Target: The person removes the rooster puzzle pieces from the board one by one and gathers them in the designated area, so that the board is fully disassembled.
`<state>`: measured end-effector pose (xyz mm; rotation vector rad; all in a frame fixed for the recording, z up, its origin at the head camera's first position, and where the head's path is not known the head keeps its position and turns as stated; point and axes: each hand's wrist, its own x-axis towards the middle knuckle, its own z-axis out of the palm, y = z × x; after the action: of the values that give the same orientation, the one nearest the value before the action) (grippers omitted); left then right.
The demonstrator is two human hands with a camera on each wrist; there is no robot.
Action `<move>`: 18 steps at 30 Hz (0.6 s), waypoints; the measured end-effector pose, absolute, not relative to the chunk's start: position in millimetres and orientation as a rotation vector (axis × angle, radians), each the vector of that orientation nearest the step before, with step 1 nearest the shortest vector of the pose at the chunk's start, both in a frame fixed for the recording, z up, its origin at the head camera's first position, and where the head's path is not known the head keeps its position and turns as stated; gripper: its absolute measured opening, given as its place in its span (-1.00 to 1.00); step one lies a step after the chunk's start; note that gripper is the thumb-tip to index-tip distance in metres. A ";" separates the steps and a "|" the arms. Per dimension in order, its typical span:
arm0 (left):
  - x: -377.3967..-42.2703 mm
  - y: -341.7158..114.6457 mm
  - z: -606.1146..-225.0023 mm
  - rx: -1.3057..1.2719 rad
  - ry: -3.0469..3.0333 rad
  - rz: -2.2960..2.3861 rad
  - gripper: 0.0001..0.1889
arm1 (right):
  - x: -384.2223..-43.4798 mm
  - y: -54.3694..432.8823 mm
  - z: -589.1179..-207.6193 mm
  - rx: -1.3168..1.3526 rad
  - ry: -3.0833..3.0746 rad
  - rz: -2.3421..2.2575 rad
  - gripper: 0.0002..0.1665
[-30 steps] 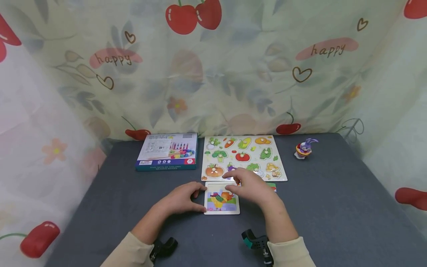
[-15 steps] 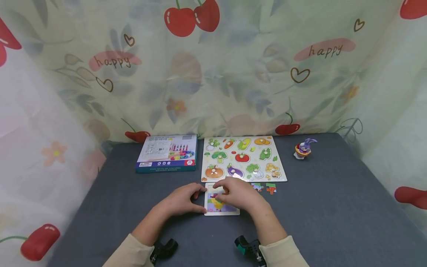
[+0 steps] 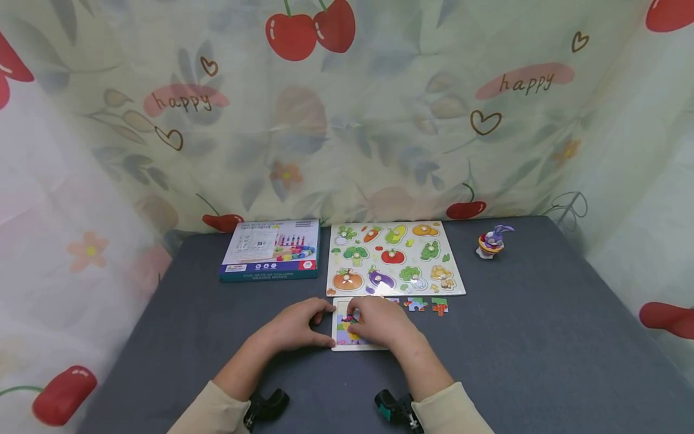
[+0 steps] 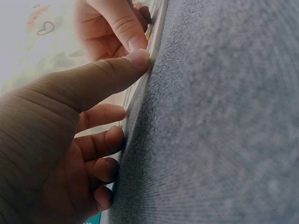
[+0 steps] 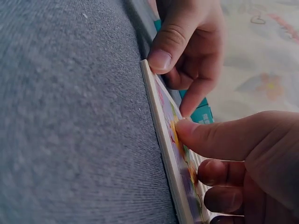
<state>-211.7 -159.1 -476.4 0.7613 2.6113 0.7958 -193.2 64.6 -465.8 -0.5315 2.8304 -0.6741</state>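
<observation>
A small jigsaw puzzle in a pale tray (image 3: 338, 348) lies on the dark cloth, partly covered by my right hand. Its picture (image 3: 344, 333) shows a colourful bird on a purple and green ground; a pale strip shows along the far side. My left hand (image 3: 298, 324) holds the tray's left side, thumb at the near corner and a finger at the far one. Over the picture sits my right hand (image 3: 382, 322), its thumb (image 5: 205, 137) touching the surface, thumb and forefinger apart. Its other fingers are bent, and what lies beneath them is hidden. Loose jigsaw pieces (image 3: 416, 304) lie right of the tray.
Behind the tray lies a vegetable peg puzzle board (image 3: 393, 257). A flat boxed set (image 3: 271, 250) lies at the back left. A purple rabbit figure (image 3: 492, 242) stands at the back right. A patterned cloth (image 3: 347, 150) hangs behind the table.
My right hand has moved left and down from above the tray's far right onto the picture, uncovering the eggplant and loose pieces. My left hand keeps its place on the tray.
</observation>
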 end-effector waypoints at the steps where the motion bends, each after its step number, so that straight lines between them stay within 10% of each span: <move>1: -211.9 -159.1 -476.5 0.759 2.610 0.797 -0.32 | -193.2 64.0 -466.1 -0.533 2.822 -0.685 -0.85; 18: -211.8 -159.6 -478.0 0.747 2.618 0.807 -0.34 | -190.9 58.9 -470.0 -0.415 2.778 -0.818 -0.77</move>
<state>-211.8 -159.6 -478.0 0.7471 2.6185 0.8071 -190.9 58.9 -470.0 -0.4150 2.7785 -0.8177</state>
